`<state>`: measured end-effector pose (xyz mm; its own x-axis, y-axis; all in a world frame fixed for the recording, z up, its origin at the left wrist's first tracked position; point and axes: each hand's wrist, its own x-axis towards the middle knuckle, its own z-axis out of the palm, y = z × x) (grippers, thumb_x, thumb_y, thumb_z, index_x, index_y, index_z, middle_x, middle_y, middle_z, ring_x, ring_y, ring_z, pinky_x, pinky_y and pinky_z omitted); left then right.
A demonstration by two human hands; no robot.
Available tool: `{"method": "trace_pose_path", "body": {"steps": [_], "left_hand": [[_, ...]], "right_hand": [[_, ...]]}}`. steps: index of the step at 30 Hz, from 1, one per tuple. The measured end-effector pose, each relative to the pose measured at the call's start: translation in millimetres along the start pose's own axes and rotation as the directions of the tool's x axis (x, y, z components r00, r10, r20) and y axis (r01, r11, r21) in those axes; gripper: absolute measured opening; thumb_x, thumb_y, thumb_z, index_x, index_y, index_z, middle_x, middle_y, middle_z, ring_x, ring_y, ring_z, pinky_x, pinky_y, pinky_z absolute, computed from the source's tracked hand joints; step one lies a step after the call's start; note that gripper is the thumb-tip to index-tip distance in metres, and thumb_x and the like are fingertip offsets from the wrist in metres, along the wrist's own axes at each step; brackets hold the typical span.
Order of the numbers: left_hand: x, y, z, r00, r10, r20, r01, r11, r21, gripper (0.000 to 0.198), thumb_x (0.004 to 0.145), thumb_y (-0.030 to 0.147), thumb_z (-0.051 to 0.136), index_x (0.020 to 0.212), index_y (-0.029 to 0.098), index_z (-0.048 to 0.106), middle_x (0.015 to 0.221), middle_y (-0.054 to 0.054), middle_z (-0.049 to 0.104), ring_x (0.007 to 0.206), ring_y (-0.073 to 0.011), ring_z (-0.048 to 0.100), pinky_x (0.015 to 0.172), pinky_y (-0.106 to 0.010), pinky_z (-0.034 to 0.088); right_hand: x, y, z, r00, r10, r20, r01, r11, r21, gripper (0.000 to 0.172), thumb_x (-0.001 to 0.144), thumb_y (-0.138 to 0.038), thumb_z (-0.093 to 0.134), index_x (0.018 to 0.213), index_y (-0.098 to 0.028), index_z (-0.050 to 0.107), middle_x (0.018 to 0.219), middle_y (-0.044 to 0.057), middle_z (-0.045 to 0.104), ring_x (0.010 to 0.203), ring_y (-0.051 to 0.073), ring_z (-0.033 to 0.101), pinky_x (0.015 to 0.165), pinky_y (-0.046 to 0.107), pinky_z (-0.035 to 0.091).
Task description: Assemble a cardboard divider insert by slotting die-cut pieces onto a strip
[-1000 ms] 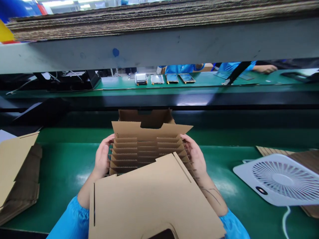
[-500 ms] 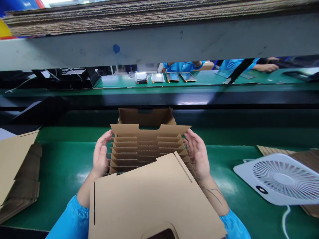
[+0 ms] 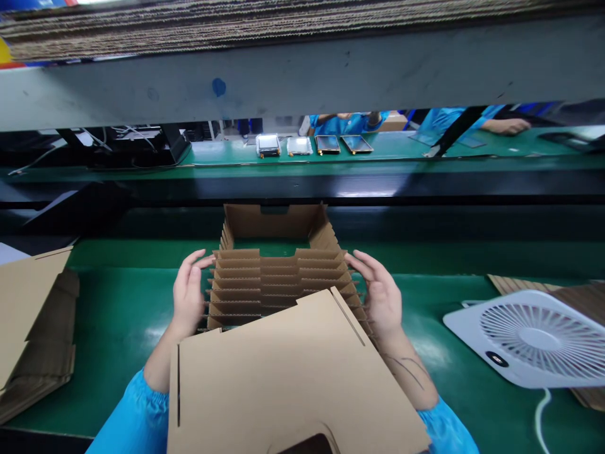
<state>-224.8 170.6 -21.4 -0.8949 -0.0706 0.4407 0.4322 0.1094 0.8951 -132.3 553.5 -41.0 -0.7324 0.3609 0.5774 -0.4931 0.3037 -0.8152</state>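
Note:
A cardboard divider grid (image 3: 278,280) with several cross slats stands on the green belt (image 3: 118,315) in front of me. My left hand (image 3: 188,295) rests at the grid's left side, fingers spread, fingertips touching the far slat's end. My right hand (image 3: 378,291) sits at the right side, fingers stretched toward the same slat. Neither hand grips anything. A large flat cardboard sheet (image 3: 288,378) with slits lies close to me and hides the grid's near part and both wrists.
A white fan (image 3: 534,343) lies at the right on cardboard. Flat cardboard pieces (image 3: 28,328) are stacked at the left. Beyond a dark rail, a far green bench carries several small screens (image 3: 312,145); other people in blue sleeves (image 3: 472,120) work there. A shelf with stacked cardboard (image 3: 283,25) hangs overhead.
The tall notched slat at the grid's far end has gone down level with the others. Both hands let go, opened, and settled at its ends.

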Motion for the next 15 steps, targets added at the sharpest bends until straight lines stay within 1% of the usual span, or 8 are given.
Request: {"method": "trace_pose_path", "body": {"steps": [3,5,7,9,10,11,13,15], "left_hand": [[1.4,0.4,2.0,0.999,-0.041,0.003,0.041,0.999,-0.017,0.052,0.110,0.062,0.055,0.138,0.021,0.070,0.128,-0.014,0.077,0.125,-0.0307,0.071,0.106,-0.044,0.057],[1.9,1.4,3.7,1.000,0.005,0.017,-0.003,0.997,-0.080,0.046,0.111,0.057,0.055,0.136,0.021,0.071,0.138,-0.014,0.073,0.129,-0.0290,0.069,0.109,-0.043,0.054],[3.5,3.3,2.1,0.997,0.081,0.015,-0.078,0.986,-0.147,0.037,0.109,0.049,0.062,0.130,0.022,0.075,0.137,-0.013,0.073,0.125,-0.0268,0.068,0.109,-0.039,0.053],[7.5,6.6,-5.6,0.985,0.170,0.022,-0.160,0.961,-0.227,0.027,0.104,0.044,0.070,0.117,0.021,0.079,0.117,-0.010,0.074,0.110,-0.0245,0.068,0.100,-0.036,0.053],[10.5,9.0,-12.1,0.977,0.203,0.064,-0.178,0.944,-0.278,0.026,0.101,0.044,0.072,0.110,0.020,0.079,0.105,-0.009,0.072,0.100,-0.0235,0.067,0.092,-0.034,0.053],[13.9,11.8,-20.4,0.964,0.220,0.151,-0.160,0.929,-0.332,0.028,0.099,0.047,0.074,0.105,0.020,0.078,0.094,-0.008,0.069,0.091,-0.0228,0.064,0.085,-0.034,0.052],[21.2,18.2,-40.5,0.893,0.225,0.391,-0.043,0.906,-0.421,0.041,0.095,0.061,0.075,0.099,0.020,0.075,0.081,-0.006,0.061,0.076,-0.0219,0.057,0.071,-0.034,0.048],[27.2,24.2,-61.2,0.746,0.245,0.619,0.085,0.888,-0.453,0.056,0.085,0.075,0.081,0.097,0.021,0.071,0.074,-0.003,0.057,0.068,-0.0201,0.052,0.062,-0.033,0.043]], "right_hand": [[1.1,-2.6,4.2,0.999,0.036,-0.039,-0.038,0.999,-0.039,0.053,0.109,-0.064,0.054,0.140,-0.025,0.073,0.140,0.013,0.074,0.130,0.034,0.069,0.117,0.057,0.050],[1.9,-4.8,8.1,0.999,0.042,-0.025,-0.041,0.999,0.006,0.053,0.108,-0.063,0.056,0.142,-0.025,0.072,0.147,0.014,0.069,0.134,0.033,0.066,0.117,0.055,0.051],[2.9,-5.6,10.3,0.998,0.045,-0.047,-0.042,0.996,0.078,0.051,0.107,-0.060,0.058,0.140,-0.024,0.072,0.147,0.014,0.068,0.133,0.031,0.066,0.115,0.052,0.052],[4.5,-4.7,9.5,0.991,0.043,-0.126,-0.020,0.985,0.174,0.042,0.106,-0.057,0.062,0.129,-0.025,0.077,0.133,0.011,0.073,0.119,0.027,0.070,0.107,0.046,0.056],[5.5,-4.0,8.1,0.986,0.034,-0.165,0.004,0.974,0.225,0.037,0.104,-0.055,0.065,0.123,-0.026,0.078,0.124,0.009,0.074,0.111,0.025,0.070,0.102,0.042,0.057],[6.6,-3.5,6.5,0.982,0.020,-0.188,0.032,0.963,0.267,0.033,0.102,-0.053,0.069,0.119,-0.027,0.080,0.116,0.007,0.073,0.104,0.023,0.070,0.098,0.039,0.057],[8.5,-3.6,3.3,0.984,-0.025,-0.176,0.080,0.946,0.315,0.030,0.098,-0.052,0.075,0.115,-0.028,0.081,0.111,0.006,0.070,0.102,0.021,0.067,0.095,0.035,0.056],[9.5,-5.4,1.5,0.992,-0.061,-0.107,0.092,0.944,0.316,0.033,0.096,-0.055,0.079,0.117,-0.029,0.081,0.119,0.007,0.069,0.112,0.022,0.066,0.100,0.035,0.055]]}}
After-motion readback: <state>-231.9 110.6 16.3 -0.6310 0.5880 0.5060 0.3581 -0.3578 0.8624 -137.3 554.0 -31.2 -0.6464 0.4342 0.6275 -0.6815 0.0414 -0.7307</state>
